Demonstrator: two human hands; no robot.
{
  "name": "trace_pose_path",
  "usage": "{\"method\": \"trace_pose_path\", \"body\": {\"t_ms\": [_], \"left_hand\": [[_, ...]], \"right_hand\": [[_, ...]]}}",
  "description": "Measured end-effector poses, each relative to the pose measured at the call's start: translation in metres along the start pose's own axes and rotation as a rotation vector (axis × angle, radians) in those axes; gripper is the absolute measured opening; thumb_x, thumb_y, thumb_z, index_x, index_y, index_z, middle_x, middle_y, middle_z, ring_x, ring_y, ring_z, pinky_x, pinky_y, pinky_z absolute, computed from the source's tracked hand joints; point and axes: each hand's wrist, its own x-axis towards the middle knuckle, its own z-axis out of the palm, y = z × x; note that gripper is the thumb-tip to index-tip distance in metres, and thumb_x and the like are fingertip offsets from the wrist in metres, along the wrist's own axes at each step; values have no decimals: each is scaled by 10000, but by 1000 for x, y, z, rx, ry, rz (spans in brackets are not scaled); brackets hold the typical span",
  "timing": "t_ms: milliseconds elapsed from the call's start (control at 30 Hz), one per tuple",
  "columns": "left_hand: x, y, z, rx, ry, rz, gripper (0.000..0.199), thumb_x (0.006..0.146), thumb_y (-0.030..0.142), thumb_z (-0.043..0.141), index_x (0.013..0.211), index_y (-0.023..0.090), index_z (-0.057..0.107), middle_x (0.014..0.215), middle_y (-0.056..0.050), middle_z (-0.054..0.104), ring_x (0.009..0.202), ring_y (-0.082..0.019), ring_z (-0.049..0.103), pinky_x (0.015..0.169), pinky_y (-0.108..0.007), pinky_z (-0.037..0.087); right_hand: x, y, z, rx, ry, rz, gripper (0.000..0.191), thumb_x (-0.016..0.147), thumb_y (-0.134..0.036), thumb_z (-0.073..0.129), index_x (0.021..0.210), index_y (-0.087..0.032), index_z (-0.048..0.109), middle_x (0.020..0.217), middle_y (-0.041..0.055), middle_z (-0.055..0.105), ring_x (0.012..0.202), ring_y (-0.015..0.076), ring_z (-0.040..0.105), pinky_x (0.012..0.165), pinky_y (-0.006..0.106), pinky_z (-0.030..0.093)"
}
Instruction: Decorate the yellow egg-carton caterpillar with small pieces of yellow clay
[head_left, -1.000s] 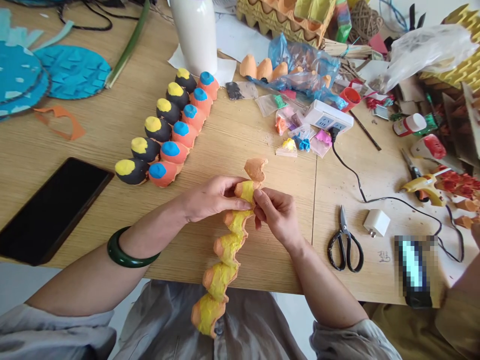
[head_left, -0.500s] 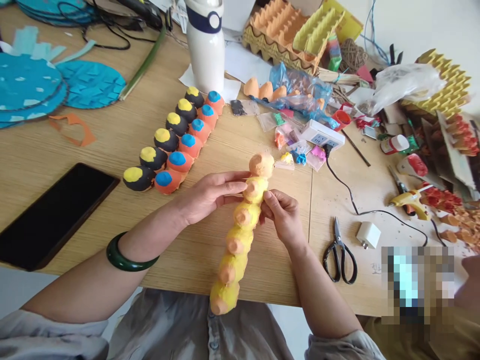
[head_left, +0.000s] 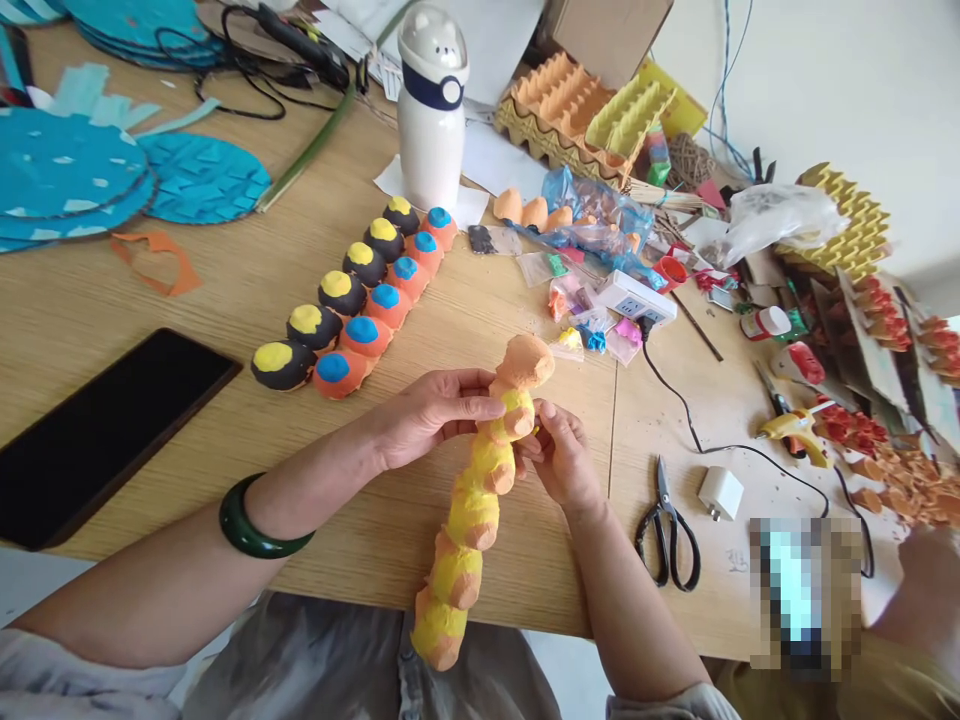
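Observation:
A strip of egg-carton cups (head_left: 471,512), mostly coated in yellow with bare orange tips, slants from the table's middle toward my lap. Its top cup is plain orange. My left hand (head_left: 424,418) grips it near the upper end, thumb on the near face and fingers behind. Close to the strip's right side, my right hand (head_left: 564,455) is pinched on a small yellow bit that looks like clay. Left of my hands lie a black cup strip (head_left: 337,292) with yellow tops and an orange cup strip (head_left: 386,303) with blue tops, side by side.
A phone (head_left: 112,430) lies at left, blue discs (head_left: 67,165) behind it. A white bottle (head_left: 431,140) stands at the back. Right are clay packets (head_left: 592,338), a power strip (head_left: 636,298), scissors (head_left: 666,530), a charger (head_left: 720,492) and a glue gun (head_left: 795,432). Another person's arm (head_left: 919,590) shows at far right.
The yellow strip has turned so its orange tips face more to the right. My right hand has drawn slightly away from it, showing a yellow bit at the fingertips. The view has shifted.

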Motion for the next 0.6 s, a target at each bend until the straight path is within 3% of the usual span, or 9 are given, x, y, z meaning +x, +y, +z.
{"method": "trace_pose_path", "body": {"t_ms": [267, 467, 600], "left_hand": [[0, -2, 1, 22, 57, 87, 282, 748, 291, 911, 978, 166, 806, 923, -40, 785, 856, -168, 690, 775, -266, 534], [-2, 0, 2, -7, 37, 43, 315, 797, 412, 876, 912, 140, 764, 839, -31, 755, 756, -148, 676, 706, -261, 529], [-2, -1, 2, 26, 66, 50, 280, 753, 323, 912, 885, 141, 744, 831, -16, 754, 788, -147, 685, 744, -256, 534]], "right_hand": [[1, -3, -1, 86, -45, 81, 452, 831, -528, 814, 651, -200, 560, 524, -99, 320, 442, 55, 231, 364, 174, 431], [-1, -3, -3, 88, -110, 94, 465, 863, -511, 788, 638, -204, 521, 537, -95, 324, 448, 57, 223, 363, 175, 435], [-1, -3, 0, 74, -125, 112, 451, 862, -512, 789, 651, -198, 544, 537, -95, 334, 449, 54, 223, 372, 173, 439]]}}
